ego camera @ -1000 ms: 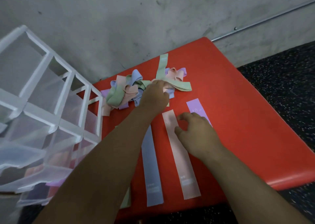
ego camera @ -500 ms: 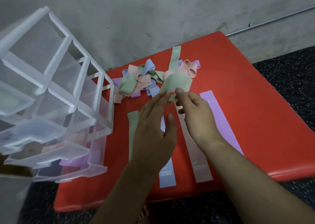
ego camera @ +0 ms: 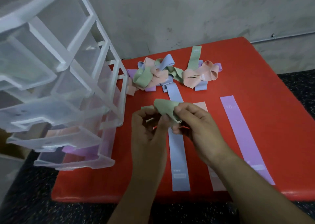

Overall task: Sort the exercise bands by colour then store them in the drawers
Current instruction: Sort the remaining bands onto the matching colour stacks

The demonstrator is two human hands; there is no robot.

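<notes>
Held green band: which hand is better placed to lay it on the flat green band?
Likely the left hand: it covers the flat green band; the right hand is over the blue band.

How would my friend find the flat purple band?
Start at the red table by the grey wall. Long bands lie flat side by side on its near half. The purple band is the rightmost, straight and flat, unlike the tangled pile behind.

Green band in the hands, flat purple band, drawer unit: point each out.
green band (ego camera: 166, 107), head view, folded upper part.
flat purple band (ego camera: 245, 138), head view, middle of the strip.
drawer unit (ego camera: 56, 110), head view, front of an open drawer.
</notes>
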